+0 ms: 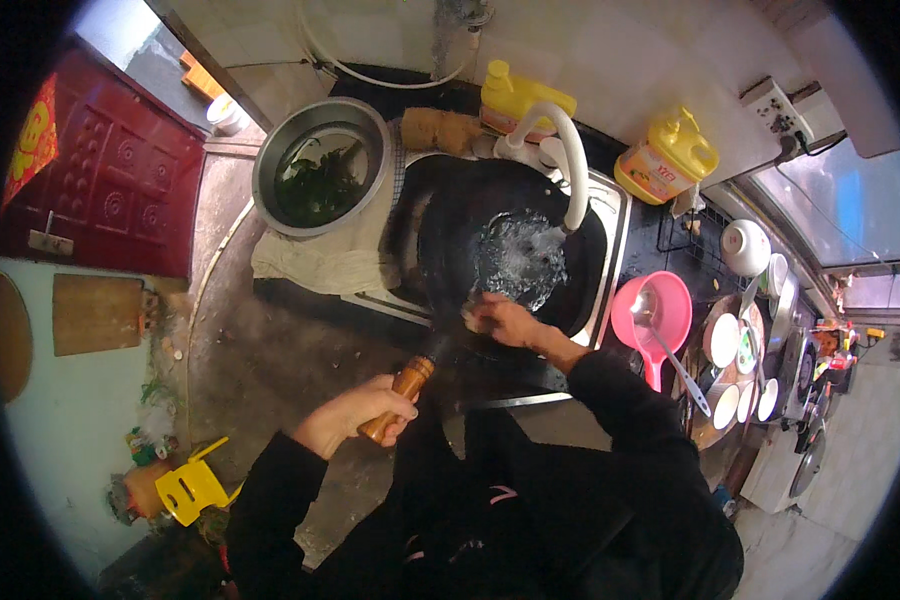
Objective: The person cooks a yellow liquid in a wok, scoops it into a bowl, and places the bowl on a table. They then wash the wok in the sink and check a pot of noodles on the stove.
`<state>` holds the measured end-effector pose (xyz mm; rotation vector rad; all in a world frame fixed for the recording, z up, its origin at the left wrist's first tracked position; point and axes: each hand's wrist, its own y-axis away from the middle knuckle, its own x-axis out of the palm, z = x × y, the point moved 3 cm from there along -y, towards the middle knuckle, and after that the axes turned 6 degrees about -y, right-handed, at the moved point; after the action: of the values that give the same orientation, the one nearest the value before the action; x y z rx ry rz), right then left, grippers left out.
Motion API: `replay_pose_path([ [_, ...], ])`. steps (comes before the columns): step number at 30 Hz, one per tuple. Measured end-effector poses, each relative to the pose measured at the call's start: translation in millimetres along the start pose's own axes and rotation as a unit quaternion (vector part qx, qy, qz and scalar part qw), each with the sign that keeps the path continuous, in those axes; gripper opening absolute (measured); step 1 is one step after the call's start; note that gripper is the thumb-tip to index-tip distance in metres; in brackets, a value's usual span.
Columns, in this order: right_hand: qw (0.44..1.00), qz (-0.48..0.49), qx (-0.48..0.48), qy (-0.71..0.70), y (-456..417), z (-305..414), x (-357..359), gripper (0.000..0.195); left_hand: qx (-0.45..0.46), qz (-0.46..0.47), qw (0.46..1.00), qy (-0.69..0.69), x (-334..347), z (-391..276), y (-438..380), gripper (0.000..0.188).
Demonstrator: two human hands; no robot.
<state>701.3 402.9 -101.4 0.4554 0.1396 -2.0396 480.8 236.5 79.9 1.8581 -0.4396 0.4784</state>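
My left hand [367, 411] grips the turned wooden handle [405, 390] of a black wok [450, 225], which lies tilted in the sink. Water runs from a white curved faucet [579, 165] into the wok and churns on its right side. At the wok's near rim my right hand [504, 319] has its fingers curled around a small tan pad [470, 318], mostly hidden by the fingers. The steel sink rim [615, 247] shows around the wok.
Left of the sink stands a metal basin [264, 176] with leafy greens in water. A pink dipper [621, 315] holding a ladle [679, 367] lies to the right. Yellow detergent jugs [667, 157] stand behind. Bowls [721, 341] crowd the right counter, and a yellow stool [191, 491] is at lower left.
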Motion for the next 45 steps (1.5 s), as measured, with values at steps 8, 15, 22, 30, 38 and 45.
replay_pose_path([
  [8, 0.92, -0.214, 0.195, 0.263, -83.3, -12.6, -68.9, 0.059, -0.016, -0.025, 1.0, -0.001, -0.8, 4.5, 3.7, 0.026],
  [15, 0.978, -0.199, 0.044, -0.031, -85.8, 23.4, -14.5, 0.038, 0.001, -0.024, 1.0, -0.007, 2.1, -0.3, 3.6, 0.026],
  [22, 0.989, 0.054, 0.055, -0.129, -18.0, 75.7, -4.8, 0.038, 0.01, -0.004, 1.0, 0.002, -5.7, 3.4, 2.2, 0.026],
  [30, 0.941, -0.06, 0.128, 0.308, -91.9, 38.3, -79.1, 0.064, 0.004, -0.017, 1.0, -0.002, -7.6, 3.1, 7.0, 0.028],
  [38, 0.874, -0.017, 0.215, 0.435, 7.6, -32.4, -85.0, 0.075, 0.014, -0.005, 1.0, -0.006, -8.3, -5.0, 8.3, 0.026],
  [45, 0.955, -0.032, 0.085, 0.281, 28.5, -9.4, 5.9, 0.064, 0.001, 0.013, 1.0, 0.005, -13.4, -4.0, 1.8, 0.026],
])
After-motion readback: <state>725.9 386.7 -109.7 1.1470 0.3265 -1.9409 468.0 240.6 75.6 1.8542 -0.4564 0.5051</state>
